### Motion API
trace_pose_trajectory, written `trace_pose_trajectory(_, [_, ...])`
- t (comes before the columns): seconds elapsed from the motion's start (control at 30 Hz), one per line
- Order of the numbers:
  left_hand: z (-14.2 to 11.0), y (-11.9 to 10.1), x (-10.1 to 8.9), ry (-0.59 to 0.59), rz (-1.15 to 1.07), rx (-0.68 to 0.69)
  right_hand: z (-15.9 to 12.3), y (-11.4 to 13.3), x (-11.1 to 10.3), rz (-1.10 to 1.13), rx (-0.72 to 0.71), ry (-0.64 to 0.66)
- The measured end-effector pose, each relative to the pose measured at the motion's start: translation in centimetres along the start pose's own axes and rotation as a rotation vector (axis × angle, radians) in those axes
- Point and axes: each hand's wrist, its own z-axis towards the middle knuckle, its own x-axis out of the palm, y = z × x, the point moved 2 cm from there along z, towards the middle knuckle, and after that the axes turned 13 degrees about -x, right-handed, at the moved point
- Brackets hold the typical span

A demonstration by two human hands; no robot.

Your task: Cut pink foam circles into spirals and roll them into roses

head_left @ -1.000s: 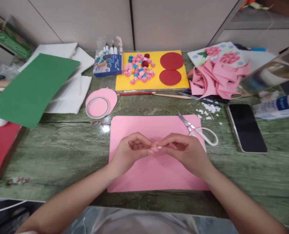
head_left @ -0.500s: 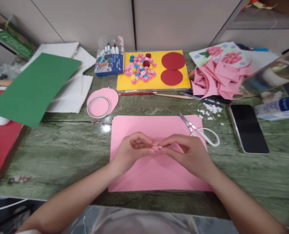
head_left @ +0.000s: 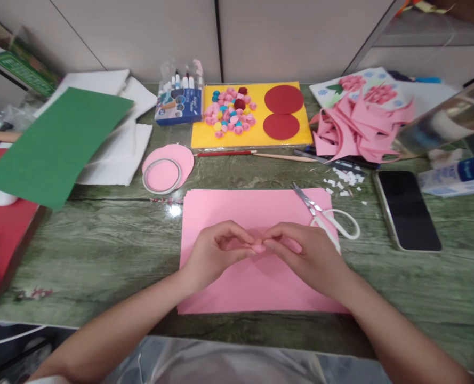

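Observation:
My left hand (head_left: 215, 253) and my right hand (head_left: 300, 256) meet fingertip to fingertip over a pink paper sheet (head_left: 256, 288) lying on the green table (head_left: 101, 250). Both pinch a small pink rolled paper piece (head_left: 258, 248) between thumbs and fingers; it is mostly hidden by the fingertips. White-handled scissors (head_left: 324, 216) lie on the sheet's upper right corner, just beyond my right hand.
A tape ring on a pink paper disc (head_left: 165, 172) lies to the upper left. A yellow board (head_left: 252, 136) holds small paper rolls and two red discs. Pink scraps (head_left: 356, 130), a phone (head_left: 408, 210), a marker box (head_left: 178, 104) and green paper (head_left: 56, 144) surround the sheet.
The fingertips have dropped slightly toward the sheet and closed more tightly round the small pink piece. Nothing else on the table has moved.

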Motion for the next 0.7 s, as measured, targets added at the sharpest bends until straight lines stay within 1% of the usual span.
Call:
trace_pose_trajectory(0.1, [-0.09, -0.04, 0.06, -0.009, 0.026, 0.014, -0.04, -0.07, -0.02, 0.005, 0.005, 0.030])
trace_pose_trajectory(0.23, [-0.02, -0.12, 0.10, 0.021, 0.026, 0.011, -0.08, -0.21, -0.17, -0.014, -0.016, 0.049])
trace_pose_trajectory(0.33, [0.07, -0.17, 0.06, 0.026, 0.006, -0.017, -0.06, -0.20, -0.29, -0.074, -0.112, 0.066])
trace_pose_trajectory(0.5, [0.26, -0.19, 0.01, 0.027, -0.034, -0.117, -0.06, -0.30, -0.20, -0.260, -0.283, 0.102])
trace_pose_trajectory(0.7, [0.52, -0.08, -0.07, 0.044, -0.076, -0.157, -0.20, -0.73, 0.36, -0.382, -0.386, 0.104])
